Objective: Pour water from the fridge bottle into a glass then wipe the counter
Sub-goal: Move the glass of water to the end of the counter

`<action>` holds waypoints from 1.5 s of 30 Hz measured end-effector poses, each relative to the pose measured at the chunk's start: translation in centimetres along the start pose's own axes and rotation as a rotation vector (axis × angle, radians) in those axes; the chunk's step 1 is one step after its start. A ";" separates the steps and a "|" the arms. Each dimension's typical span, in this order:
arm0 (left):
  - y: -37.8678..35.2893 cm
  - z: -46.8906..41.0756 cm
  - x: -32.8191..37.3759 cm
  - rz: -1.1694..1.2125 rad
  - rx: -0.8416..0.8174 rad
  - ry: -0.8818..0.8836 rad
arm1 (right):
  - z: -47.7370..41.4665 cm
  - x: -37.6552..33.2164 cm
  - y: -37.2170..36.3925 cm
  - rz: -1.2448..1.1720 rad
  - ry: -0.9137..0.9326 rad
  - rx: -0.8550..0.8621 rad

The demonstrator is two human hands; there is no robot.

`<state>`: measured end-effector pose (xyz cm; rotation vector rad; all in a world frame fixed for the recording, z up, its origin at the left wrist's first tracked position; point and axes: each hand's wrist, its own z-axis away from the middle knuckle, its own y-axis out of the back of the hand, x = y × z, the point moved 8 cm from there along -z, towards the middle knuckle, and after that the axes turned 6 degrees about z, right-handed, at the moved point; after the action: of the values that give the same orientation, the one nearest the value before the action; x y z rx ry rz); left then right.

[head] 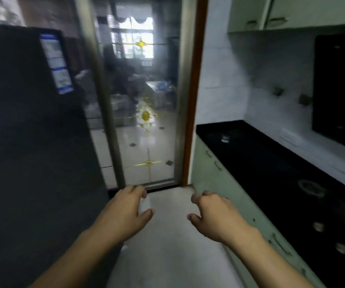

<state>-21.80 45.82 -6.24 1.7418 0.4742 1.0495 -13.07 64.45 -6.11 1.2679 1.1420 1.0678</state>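
Dark and tall, the fridge (28,142) stood shut, left of the floor. No bottle showed; it was likely still inside. The left hand (125,210) hung just beside the fridge, so it was the nearer one to pull the door. The right hand (213,215) was farther off. Both hands were loosely open and held nothing. The glass (225,138) stood on the black counter (271,163), far right of the fridge.

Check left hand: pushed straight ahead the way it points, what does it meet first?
Probably the metal-framed glass sliding door beyond the left hand; the air between looks free. The tall black fridge stands just left of that line. Depth is unclear.
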 end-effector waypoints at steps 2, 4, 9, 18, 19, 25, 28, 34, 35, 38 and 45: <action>-5.3 -2.5 5.5 -0.020 -0.069 -0.054 | 2.7 7.5 -1.0 0.003 -0.094 -0.030; -8.9 -3.9 10.0 -0.019 -0.126 -0.093 | 5.0 13.1 -1.9 0.021 -0.162 -0.049; -16.8 -6.8 19.3 -0.075 -0.261 -0.211 | 10.4 23.9 -3.6 -0.004 -0.336 -0.054; -28.2 -11.1 33.8 -0.138 -0.468 -0.538 | 19.7 37.8 -6.5 -0.033 -0.702 -0.096; -29.4 -11.5 35.6 -0.128 -0.492 -0.579 | 21.0 39.3 -6.7 -0.024 -0.753 -0.103; -36.0 -12.4 46.4 -0.056 -0.644 -0.847 | 29.6 45.6 -7.1 -0.028 -1.093 -0.143; -38.9 -11.2 51.7 -0.032 -0.715 -0.979 | 34.4 46.9 -7.5 -0.042 -1.261 -0.140; -43.2 -3.9 61.3 -0.071 -0.826 -1.241 | 46.9 45.9 -8.0 -0.086 -1.615 -0.116; -43.6 -2.3 62.6 -0.076 -0.837 -1.279 | 49.1 45.6 -8.1 -0.096 -1.670 -0.111; -45.2 2.5 66.0 -0.091 -0.870 -1.358 | 55.4 44.8 -8.9 -0.122 -1.798 -0.086; -50.3 14.3 73.2 -0.118 -0.935 -1.417 | 69.7 46.2 -12.0 -0.187 -1.907 -0.063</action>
<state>37.62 111.63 -21.55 1.1469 -0.7085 -0.2385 61.90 100.04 -21.55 1.3516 -0.2830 -0.4497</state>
